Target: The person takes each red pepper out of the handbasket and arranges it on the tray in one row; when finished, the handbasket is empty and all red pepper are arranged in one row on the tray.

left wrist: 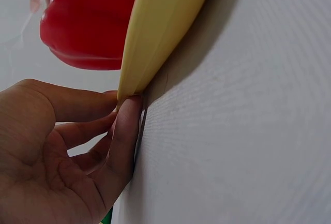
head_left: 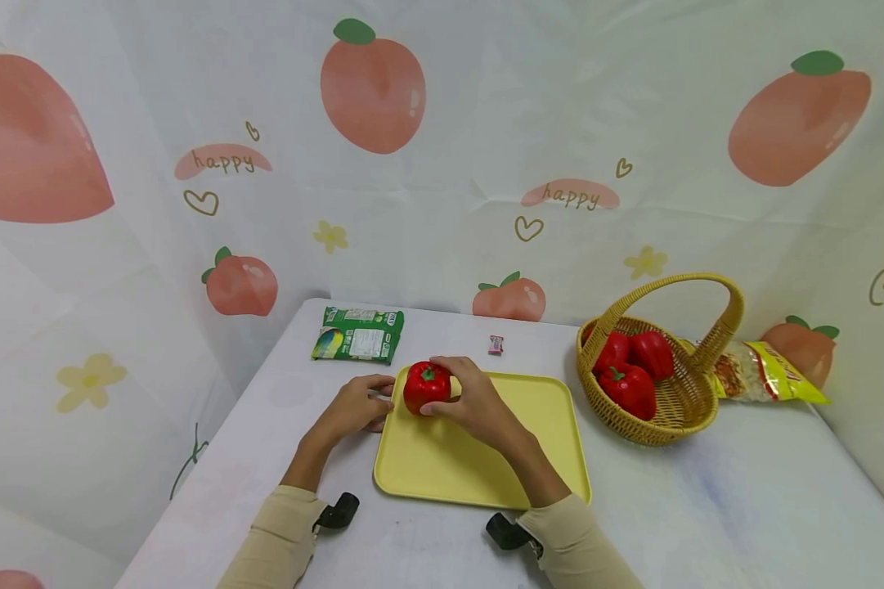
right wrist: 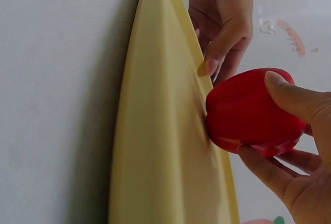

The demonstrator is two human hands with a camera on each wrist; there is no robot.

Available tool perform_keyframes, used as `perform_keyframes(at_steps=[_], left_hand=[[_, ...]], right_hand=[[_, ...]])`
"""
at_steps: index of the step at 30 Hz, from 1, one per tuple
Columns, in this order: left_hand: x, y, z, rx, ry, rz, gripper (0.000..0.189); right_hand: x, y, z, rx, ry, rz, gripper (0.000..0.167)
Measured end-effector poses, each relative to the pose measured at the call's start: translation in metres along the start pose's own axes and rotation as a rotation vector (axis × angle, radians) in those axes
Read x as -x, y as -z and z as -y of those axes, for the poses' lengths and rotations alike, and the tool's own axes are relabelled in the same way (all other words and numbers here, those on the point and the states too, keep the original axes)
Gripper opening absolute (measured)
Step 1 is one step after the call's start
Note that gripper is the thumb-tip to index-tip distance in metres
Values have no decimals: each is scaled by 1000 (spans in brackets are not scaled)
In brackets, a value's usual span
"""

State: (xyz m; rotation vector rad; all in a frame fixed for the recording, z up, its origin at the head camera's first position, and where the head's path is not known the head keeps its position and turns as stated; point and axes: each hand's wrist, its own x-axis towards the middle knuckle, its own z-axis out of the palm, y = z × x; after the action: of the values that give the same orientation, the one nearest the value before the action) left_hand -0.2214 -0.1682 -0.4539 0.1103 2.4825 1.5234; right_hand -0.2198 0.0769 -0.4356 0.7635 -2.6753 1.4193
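Observation:
A red bell pepper [head_left: 424, 391] is at the far left corner of a yellow tray [head_left: 478, 478]. My right hand [head_left: 477, 402] holds it from the right, thumb on the near side and fingers on the far side. In the right wrist view the pepper [right wrist: 253, 111] sits between thumb and fingers, right by the tray's surface. At the tray's left edge, my left hand [head_left: 355, 407] pinches the rim, with its thumb over the top. The left wrist view shows a finger of that hand [left wrist: 62, 146] reaching beneath the tray [left wrist: 155, 32].
Right of the tray stands a wicker basket [head_left: 680, 409] with three red bell peppers [head_left: 629, 391] and a tall handle. A yellow snack bag [head_left: 761, 372] lies behind it. A green packet [head_left: 361, 335] and a small wrapped candy [head_left: 495, 345] lie at the back, before the printed curtain.

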Motion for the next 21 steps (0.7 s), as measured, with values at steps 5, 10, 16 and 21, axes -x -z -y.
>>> perform_keyframes(at_steps=[5, 10, 16, 21], left_hand=[[0, 0, 0, -1, -5, -1, 51], [0, 0, 0, -5, -11, -1, 51], [0, 0, 1, -10, 7, -3, 51], [1, 0, 0, -11, 9, -4, 52]], right_hand=[[0, 0, -1, 2, 3, 2, 74], [1, 2, -1, -15, -11, 16, 76], [4, 5, 0, -52, -28, 46, 79], [5, 7, 1, -100, -57, 66, 81]])
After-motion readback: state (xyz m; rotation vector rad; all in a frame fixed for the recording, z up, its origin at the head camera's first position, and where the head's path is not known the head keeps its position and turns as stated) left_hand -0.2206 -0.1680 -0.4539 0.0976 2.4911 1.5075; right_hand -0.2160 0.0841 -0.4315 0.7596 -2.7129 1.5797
